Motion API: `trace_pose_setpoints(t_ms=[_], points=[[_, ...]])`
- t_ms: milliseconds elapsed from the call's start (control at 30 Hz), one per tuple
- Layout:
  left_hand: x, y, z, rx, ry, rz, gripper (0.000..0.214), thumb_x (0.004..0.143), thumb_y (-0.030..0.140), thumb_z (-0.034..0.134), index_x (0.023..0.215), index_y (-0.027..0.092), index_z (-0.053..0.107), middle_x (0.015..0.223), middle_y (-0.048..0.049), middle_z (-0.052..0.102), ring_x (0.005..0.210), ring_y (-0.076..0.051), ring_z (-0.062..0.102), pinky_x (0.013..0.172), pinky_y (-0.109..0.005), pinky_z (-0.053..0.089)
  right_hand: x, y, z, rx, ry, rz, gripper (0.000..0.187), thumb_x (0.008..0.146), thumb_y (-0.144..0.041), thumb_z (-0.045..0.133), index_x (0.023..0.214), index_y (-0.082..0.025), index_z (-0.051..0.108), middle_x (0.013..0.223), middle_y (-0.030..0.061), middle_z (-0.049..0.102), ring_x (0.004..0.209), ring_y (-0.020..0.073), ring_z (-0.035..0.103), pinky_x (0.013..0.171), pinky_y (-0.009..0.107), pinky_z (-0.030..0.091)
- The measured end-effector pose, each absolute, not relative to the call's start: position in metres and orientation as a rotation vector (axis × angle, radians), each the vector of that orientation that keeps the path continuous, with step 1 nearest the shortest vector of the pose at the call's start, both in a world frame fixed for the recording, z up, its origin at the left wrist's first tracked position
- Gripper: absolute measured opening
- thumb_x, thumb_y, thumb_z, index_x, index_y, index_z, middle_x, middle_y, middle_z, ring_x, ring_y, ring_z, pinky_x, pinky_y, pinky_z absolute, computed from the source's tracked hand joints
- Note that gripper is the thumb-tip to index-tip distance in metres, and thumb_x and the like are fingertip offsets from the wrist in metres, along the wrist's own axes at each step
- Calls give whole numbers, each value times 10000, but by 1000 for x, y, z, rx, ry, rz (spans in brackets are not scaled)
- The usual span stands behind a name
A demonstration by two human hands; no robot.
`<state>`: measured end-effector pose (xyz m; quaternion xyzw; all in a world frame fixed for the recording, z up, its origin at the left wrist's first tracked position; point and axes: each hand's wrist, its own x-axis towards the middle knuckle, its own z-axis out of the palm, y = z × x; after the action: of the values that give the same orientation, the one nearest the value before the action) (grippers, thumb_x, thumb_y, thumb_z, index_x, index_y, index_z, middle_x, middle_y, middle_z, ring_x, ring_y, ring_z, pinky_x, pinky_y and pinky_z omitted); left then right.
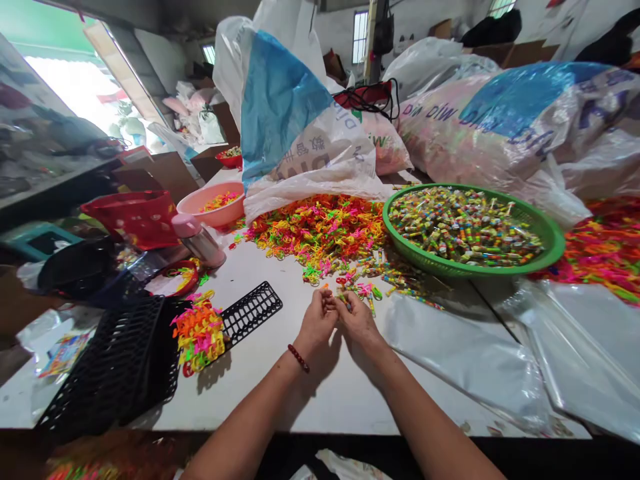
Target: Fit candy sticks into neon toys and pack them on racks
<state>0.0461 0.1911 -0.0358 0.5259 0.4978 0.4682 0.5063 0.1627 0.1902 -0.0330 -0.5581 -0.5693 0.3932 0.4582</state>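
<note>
My left hand (pixel 319 320) and my right hand (pixel 357 321) meet over the white table, fingertips pinched close together. Between them is some small piece, mostly covered by the fingers, so its kind cannot be made out. Just beyond the fingertips lies a heap of small bright plastic pieces (pixel 320 230) in orange, pink, yellow and green. Small multicoloured sticks (pixel 395 272) are scattered right of it. To the left, a black slotted rack (pixel 253 310) lies on the table, its near end filled with rows of colourful plastic pieces (pixel 200 333).
A green basket (pixel 555 243) full of patterned sticks stands at the right. Clear plastic bags (pixel 465 353) lie before it. Stacked black racks (pixel 115 360), a flask (pixel 200 243) and a pink basin (pixel 235 207) are at the left. A big white-and-blue sack (pixel 285 107) rises behind the heap.
</note>
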Motion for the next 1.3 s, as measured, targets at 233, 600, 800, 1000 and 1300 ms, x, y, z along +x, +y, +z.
trace_pose_setpoints(t_ms=[233, 600, 800, 1000, 1300], points=[[30, 242, -33, 1688, 1730, 1186, 255, 798, 212, 578, 1048, 196, 526, 1080, -101, 571, 1024, -231, 553, 906, -401, 450, 174, 198, -45, -1305, -1183, 1100, 240, 864, -463, 540, 884, -224, 531, 779, -11, 602, 616, 125, 556, 515, 238, 498], [-5, 273, -34, 1124, 1649, 1333, 196, 811, 357, 612, 920, 197, 583, 895, -54, 646, 780, -182, 648, 752, -337, 515, 184, 192, -21, -1006, -925, 1569, 435, 728, -453, 736, 1083, -237, 608, 643, -49, 563, 566, 95, 552, 431, 164, 391], [-21, 241, -12, 521, 1075, 1203, 267, 681, 212, 722, 883, 156, 557, 887, -77, 695, 858, -243, 710, 760, -361, 567, 171, 185, -35, -987, -1060, 1682, 356, 767, -466, 700, 996, -197, 658, 647, -34, 559, 522, 75, 477, 455, 187, 377], [-20, 209, -13, 676, 1148, 1158, 340, 711, 374, 763, 895, 166, 567, 836, -36, 688, 625, -139, 676, 526, -225, 534, 166, 180, -37, -1106, -1255, 1552, 278, 766, -457, 678, 829, -197, 600, 600, -51, 536, 481, 77, 468, 436, 188, 385], [-16, 144, -15, 774, 1027, 1099, 439, 656, 312, 818, 998, 164, 585, 928, -40, 681, 713, -117, 675, 649, -234, 531, 152, 165, -29, -1107, -1166, 1485, 352, 731, -482, 703, 924, -200, 616, 505, -93, 449, 439, 70, 374, 413, 182, 259]])
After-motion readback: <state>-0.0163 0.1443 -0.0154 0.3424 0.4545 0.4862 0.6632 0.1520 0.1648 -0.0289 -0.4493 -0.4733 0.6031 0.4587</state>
